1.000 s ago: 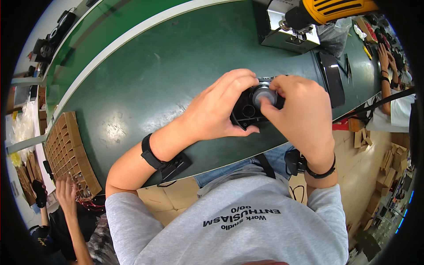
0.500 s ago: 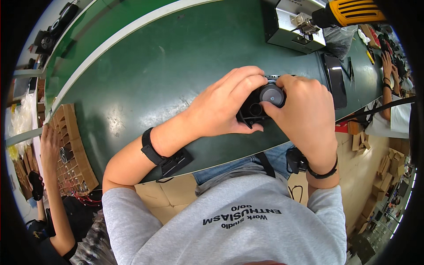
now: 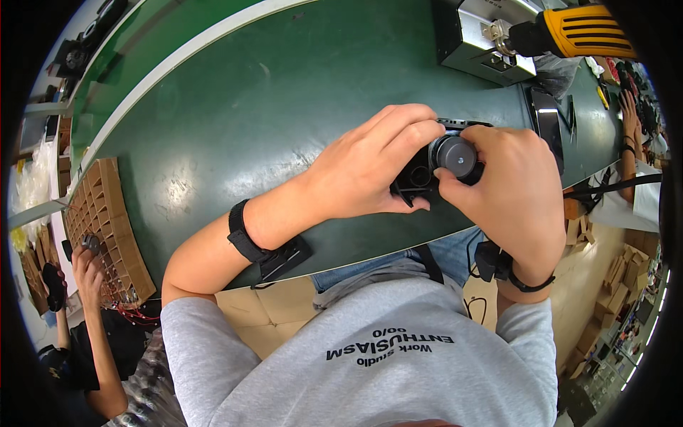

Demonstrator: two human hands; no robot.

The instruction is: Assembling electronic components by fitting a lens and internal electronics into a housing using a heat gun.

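Head view: black part (image 3: 434,167) between both hands' grip.

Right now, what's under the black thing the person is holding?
Under the black part lies the green table. The left hand and right hand cover its sides, so its underside and whether it touches the table stay hidden.

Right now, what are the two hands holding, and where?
A black device: left hand grips its body, right hand pinches its round grey knob.
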